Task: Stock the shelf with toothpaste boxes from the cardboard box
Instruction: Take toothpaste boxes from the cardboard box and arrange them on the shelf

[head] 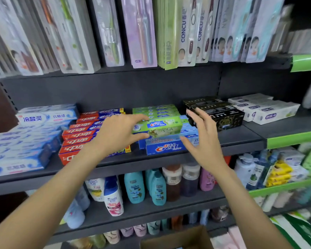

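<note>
A green Crest toothpaste box (162, 127) lies on top of the blue Crest boxes (166, 147) on the dark shelf (241, 139). My left hand (118, 131) pinches its left end between thumb and fingers. My right hand (203, 133) is at the box's right end with fingers spread and straight, close to it or just touching. More green boxes (154, 110) are stacked behind. The cardboard box (180, 239) shows at the bottom edge, its inside mostly out of view.
Red and blue toothpaste boxes (81, 139) lie left of the green ones, white-blue boxes (25, 141) farther left. Black boxes (221, 114) and white boxes (266, 109) fill the right. Toothbrush packs (142, 33) hang above. Shampoo bottles (135, 189) stand on the shelf below.
</note>
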### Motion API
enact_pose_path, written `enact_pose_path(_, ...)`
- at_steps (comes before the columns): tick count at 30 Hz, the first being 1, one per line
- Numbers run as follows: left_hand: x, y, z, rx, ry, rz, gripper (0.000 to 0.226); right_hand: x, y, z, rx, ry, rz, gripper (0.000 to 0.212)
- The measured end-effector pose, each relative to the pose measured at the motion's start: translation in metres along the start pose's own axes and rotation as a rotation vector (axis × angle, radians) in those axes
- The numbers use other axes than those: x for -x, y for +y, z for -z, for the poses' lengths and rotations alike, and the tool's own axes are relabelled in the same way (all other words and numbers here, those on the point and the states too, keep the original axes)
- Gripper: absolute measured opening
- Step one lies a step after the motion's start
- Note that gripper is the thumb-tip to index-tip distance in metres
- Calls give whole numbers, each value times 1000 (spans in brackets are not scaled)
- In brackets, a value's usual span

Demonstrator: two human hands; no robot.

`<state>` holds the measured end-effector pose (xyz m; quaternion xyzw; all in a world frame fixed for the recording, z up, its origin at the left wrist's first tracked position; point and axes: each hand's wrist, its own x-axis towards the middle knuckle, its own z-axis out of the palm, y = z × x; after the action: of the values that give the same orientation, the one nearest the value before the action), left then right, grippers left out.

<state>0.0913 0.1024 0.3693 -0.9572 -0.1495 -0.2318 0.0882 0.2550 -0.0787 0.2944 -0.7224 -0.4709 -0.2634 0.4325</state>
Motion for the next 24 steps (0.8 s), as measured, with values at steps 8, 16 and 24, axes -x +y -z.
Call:
enact_pose_path(8, -82, 23, -48, -19, -68, -69, 53, -41, 36, -18, 352, -314, -49, 54)
enact_pose_path(16, -81, 18, -82, 60, -188, -36, 57, -41, 42, -23, 338, -395, -92, 47)
enact_pose_path(24, -63, -20, -65, 153, -48, 110, 58, -110, 12, -53, 406, -786, 194, 59)
